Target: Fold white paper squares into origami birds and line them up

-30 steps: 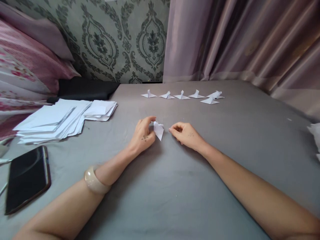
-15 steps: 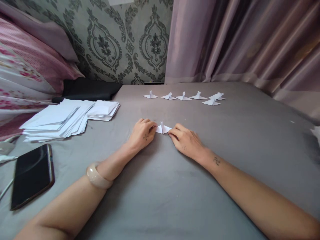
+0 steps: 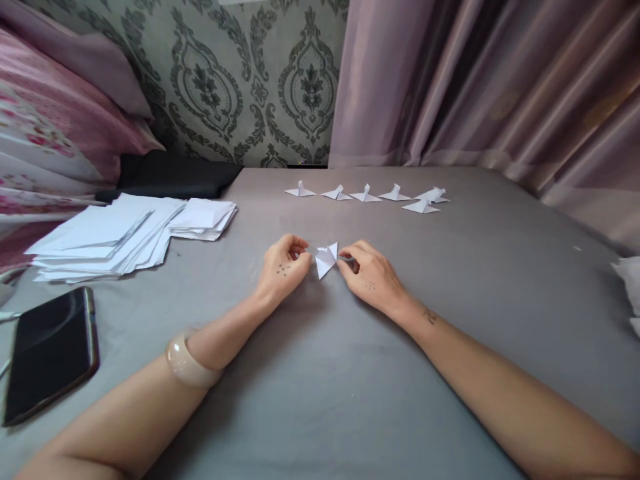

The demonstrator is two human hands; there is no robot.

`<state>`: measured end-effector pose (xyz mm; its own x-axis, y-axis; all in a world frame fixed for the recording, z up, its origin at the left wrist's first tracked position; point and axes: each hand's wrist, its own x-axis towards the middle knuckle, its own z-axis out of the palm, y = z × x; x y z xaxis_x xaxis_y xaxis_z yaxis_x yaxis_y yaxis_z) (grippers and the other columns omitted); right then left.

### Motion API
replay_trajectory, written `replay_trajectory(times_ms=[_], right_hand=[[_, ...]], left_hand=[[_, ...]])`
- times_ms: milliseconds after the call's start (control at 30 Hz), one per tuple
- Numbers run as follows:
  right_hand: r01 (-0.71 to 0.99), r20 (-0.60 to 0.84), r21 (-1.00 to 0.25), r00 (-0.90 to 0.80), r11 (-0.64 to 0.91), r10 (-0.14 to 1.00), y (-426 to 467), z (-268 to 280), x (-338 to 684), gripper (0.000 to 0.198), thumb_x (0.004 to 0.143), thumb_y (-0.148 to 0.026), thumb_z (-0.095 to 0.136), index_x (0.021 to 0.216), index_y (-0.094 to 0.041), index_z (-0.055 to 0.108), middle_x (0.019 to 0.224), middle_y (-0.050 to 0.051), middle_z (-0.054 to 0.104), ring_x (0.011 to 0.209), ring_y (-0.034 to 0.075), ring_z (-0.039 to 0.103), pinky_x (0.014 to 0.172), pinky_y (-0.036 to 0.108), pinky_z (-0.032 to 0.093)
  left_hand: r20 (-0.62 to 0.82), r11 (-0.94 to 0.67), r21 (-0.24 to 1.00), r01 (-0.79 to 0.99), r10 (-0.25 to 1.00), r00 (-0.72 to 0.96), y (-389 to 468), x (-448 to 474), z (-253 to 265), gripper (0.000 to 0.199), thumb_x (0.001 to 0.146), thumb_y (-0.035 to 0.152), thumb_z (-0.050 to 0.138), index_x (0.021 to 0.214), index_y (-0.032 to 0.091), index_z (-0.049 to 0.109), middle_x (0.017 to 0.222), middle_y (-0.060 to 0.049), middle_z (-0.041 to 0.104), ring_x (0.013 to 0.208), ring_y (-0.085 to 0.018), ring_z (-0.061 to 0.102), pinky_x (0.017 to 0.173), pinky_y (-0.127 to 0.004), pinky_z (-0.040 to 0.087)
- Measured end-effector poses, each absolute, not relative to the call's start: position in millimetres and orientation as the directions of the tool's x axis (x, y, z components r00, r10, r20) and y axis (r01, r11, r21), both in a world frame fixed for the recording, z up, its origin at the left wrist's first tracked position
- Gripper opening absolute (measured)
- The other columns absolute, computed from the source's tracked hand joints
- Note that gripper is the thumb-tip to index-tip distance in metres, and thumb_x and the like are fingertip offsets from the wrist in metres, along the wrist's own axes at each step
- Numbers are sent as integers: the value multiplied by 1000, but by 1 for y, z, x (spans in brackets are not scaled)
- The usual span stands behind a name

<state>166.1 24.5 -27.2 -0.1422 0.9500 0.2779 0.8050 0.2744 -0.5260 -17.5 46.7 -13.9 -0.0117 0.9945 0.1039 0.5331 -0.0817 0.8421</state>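
Observation:
A small white folded paper bird [image 3: 327, 259] sits between my hands over the grey cloth, turned at a slant with one pointed wing toward me. My right hand [image 3: 373, 275] has its thumb and forefinger drawn together at the bird's right edge, seemingly pinching it. To the left, my left hand [image 3: 284, 265] is just clear of the paper, its thumb and curled fingers apart with nothing between them. A pale bangle [image 3: 189, 360] circles the left forearm.
Several finished-looking paper birds [image 3: 365, 193] stand in a row toward the back. At left lie a stack of white paper sheets [image 3: 100, 233], a smaller stack [image 3: 204, 217], a black phone [image 3: 53, 353] and a folded black cloth [image 3: 180, 177]. White crumpled material [image 3: 631, 283] shows at the right edge.
The paper bird has turned from facing straight to a slant. My left hand has let go of its left wing and drawn slightly away. My right hand stays by the bird.

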Motion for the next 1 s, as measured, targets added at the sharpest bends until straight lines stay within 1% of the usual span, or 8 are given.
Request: replay_trajectory(times_ms=[67,167,333,433,533,667,833,1000], right_hand=[[793,262,-542,-157,279,952,28,-28,165,17,86,-30,56,97,-22,66,101,4,63,74,14,58,69,28,43],[786,229,-547,-191,288,954,33,-30,166,16,87,-31,56,93,-24,68,97,3,63,75,14,58,69,28,42],[747,209,-591,-221,303,953,40,-33,172,15,87,-27,55,86,-24,69,92,2,63,71,13,56,70,28,41],[699,205,-628,-275,342,939,40,-32,176,13,87,-25,55,86,-23,69,91,1,62,73,12,56,69,27,41],[659,214,-638,-344,398,914,38,-32,179,13,87,-25,55,90,-24,68,93,1,61,76,12,56,71,27,41],[633,226,-631,-402,448,887,34,-33,181,15,89,-25,54,94,-24,68,95,1,60,78,12,56,73,27,42],[643,234,-633,-372,431,898,33,-34,180,17,86,-22,54,97,-24,67,95,2,62,76,12,57,74,28,44],[653,272,-612,-357,447,894,32,-35,179,24,80,-11,51,96,-21,65,94,2,62,73,12,56,73,27,45]], left_hand=[[101,-68,865,497,994,-40,50,-19,-16,28,66,17,50,92,14,61,77,-2,64,61,-12,51,59,-24,42],[76,-56,894,444,997,-27,53,-20,-20,33,66,13,48,96,13,59,84,-4,66,60,-11,51,58,-24,42],[52,-63,897,438,998,39,52,-17,-21,37,63,9,49,99,14,58,92,-6,65,72,-14,55,64,-26,44],[73,-125,875,468,989,127,44,-14,-21,39,64,10,50,102,16,57,100,-6,63,87,-18,56,74,-30,46],[132,-254,790,558,959,249,35,-10,-22,40,66,15,55,106,19,54,107,-7,59,99,-22,53,85,-38,45],[165,-369,679,635,919,358,29,-7,-23,38,70,16,57,107,20,52,105,-7,60,103,-25,52,91,-44,40],[137,-351,680,644,923,358,31,-9,-23,34,73,15,56,107,20,52,102,-6,62,100,-23,56,90,-44,40],[162,-371,661,653,920,358,31,-9,-23,38,71,10,54,108,19,53,101,-6,63,99,-23,57,88,-43,41]])
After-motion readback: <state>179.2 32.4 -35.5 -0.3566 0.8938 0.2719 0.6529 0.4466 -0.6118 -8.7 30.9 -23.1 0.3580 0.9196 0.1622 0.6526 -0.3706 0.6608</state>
